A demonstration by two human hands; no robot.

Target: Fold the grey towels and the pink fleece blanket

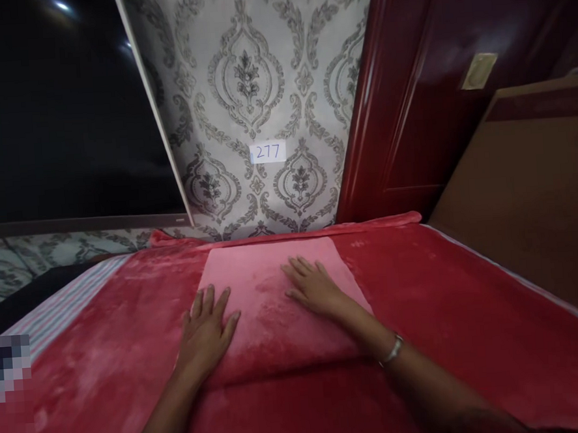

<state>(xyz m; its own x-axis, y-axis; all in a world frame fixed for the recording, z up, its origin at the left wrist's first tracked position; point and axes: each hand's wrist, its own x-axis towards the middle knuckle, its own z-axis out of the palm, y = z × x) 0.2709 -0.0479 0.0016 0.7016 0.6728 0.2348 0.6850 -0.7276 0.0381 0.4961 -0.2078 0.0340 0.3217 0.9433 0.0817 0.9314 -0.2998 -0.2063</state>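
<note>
Hands flat on a folded pink cloth

Palms down, both hands rest on a folded pink cloth (274, 296) that lies in the lower middle of the frame, on top of a red blanket (451, 311) covering the bed. The left hand (205, 336) sits on the cloth's left edge, fingers spread and pointing up the frame, grasping nothing. The right hand (313, 285) lies further up and to the right, nearer the cloth's centre, fingers loosely splayed and angled toward the upper left, also grasping nothing. A bracelet (392, 352) circles the right wrist.

The cloth is a lighter pink than the blanket and forms a neat rectangle, its near edge slightly raised and casting a shadow. At the lower left, a striped sheet (64, 302) shows beside the blanket. Behind the bed, in the upper middle, patterned grey wallpaper (246, 75) carries a small label (268, 152) reading 277. A dark screen (57, 113) fills the upper left, a dark red door (407, 72) stands at the upper right, and a brown board (526, 182) leans at the right edge.
</note>
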